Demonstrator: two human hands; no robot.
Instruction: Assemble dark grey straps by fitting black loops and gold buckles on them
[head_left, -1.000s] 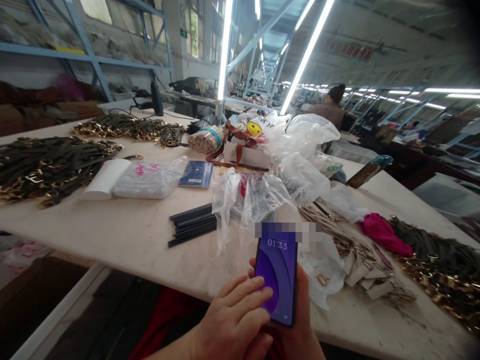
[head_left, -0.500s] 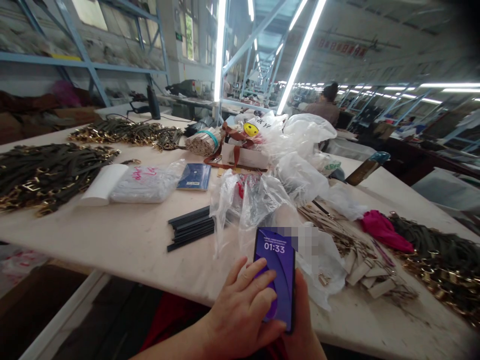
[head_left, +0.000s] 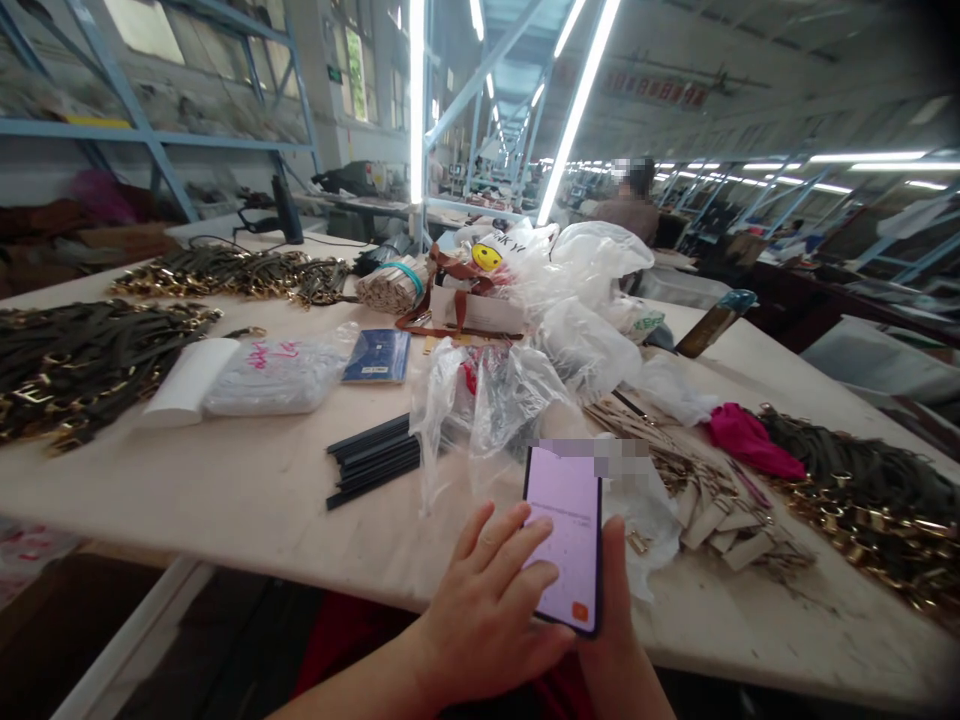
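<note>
My right hand (head_left: pixel 619 640) grips a smartphone (head_left: pixel 568 535) from behind, holding it upright over the table's near edge; its screen shows a pale pink page with an orange button. My left hand (head_left: pixel 491 600) lies across the phone's lower left, fingers stretched out and touching the screen. Just beyond the phone sit crumpled clear plastic bags (head_left: pixel 510 395) and a bundle of black strips (head_left: pixel 371 460).
The pale worktable (head_left: pixel 225 490) carries dark straps with gold buckles (head_left: pixel 82 360) on the left and more of them (head_left: pixel 862 480) on the right, a white roll in a bag (head_left: pixel 247 375), a blue booklet (head_left: pixel 377 356), beige tags (head_left: pixel 712 500) and a magenta cloth (head_left: pixel 746 440). A person (head_left: pixel 630 205) sits far behind.
The phone's screen changed from a purple lock screen showing 01:33 to a pale pink page. My left fingers slid up across the screen. The view shifted slightly to the right.
</note>
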